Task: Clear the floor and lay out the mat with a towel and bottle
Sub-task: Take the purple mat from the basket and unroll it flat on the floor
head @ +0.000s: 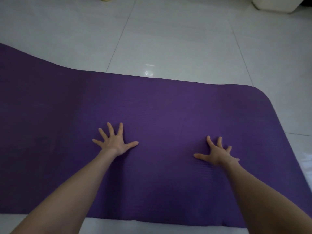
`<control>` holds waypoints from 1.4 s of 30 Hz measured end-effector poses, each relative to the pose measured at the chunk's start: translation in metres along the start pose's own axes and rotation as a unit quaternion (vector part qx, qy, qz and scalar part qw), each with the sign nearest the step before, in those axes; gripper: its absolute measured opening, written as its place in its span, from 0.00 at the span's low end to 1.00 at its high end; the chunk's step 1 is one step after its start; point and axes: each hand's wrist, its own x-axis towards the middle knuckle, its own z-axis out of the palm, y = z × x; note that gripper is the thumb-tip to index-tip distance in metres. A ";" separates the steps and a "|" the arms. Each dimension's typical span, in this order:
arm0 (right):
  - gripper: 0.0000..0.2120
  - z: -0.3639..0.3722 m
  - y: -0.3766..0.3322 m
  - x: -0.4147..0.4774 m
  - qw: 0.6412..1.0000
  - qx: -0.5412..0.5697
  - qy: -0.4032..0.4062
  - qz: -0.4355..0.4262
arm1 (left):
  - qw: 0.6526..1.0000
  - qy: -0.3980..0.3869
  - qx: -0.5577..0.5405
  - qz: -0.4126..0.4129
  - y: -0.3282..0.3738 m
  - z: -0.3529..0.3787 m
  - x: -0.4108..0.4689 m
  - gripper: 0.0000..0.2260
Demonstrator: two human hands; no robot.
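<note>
Item: mat (168,107), purple, ribbed foam, unrolled on tiled floor (168,39). Far long edge lies ahead of both sets of fingertips; rounded corner sits beyond and to the right of the R fingers; near edge is back under the forearms. L hand (116,143): palm down on mat, fingers straight and fanned wide apart, gripping nothing. R hand (217,154): same, flat on mat, fingers splayed, thumb pointing in toward the L hand; faint creases in the foam just behind that thumb. Hands well apart, bare mat btwn them. Step, as judged: pressing/smoothing the mat flat, so lay-out looks approx done at this end; mat runs out of view past the L little finger, so can't tell there. Towel and bottle: none identifiable in view. Pale patch at frame edge, right of the R fingers, off the mat: poss. cloth, can't tell. White object (273,5) far ahead of the R fingertips, off mat. Next, as judged: lift palms, fetch towel + bottle, set both down w/o rucking the foam.
</note>
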 end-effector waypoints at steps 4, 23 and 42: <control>0.52 0.001 -0.040 0.002 0.999 0.004 0.016 -0.040 | 0.999 -0.018 0.024 0.021 -0.005 -0.004 -0.002 0.48; 0.48 0.027 -0.245 0.014 0.932 -0.217 -0.052 -0.287 | 0.985 0.060 -0.050 -0.155 -0.137 -0.048 0.021 0.48; 0.48 0.015 -0.423 -0.095 0.894 -0.226 -0.059 -0.383 | 0.998 -0.006 -0.049 -0.046 -0.200 -0.141 -0.040 0.43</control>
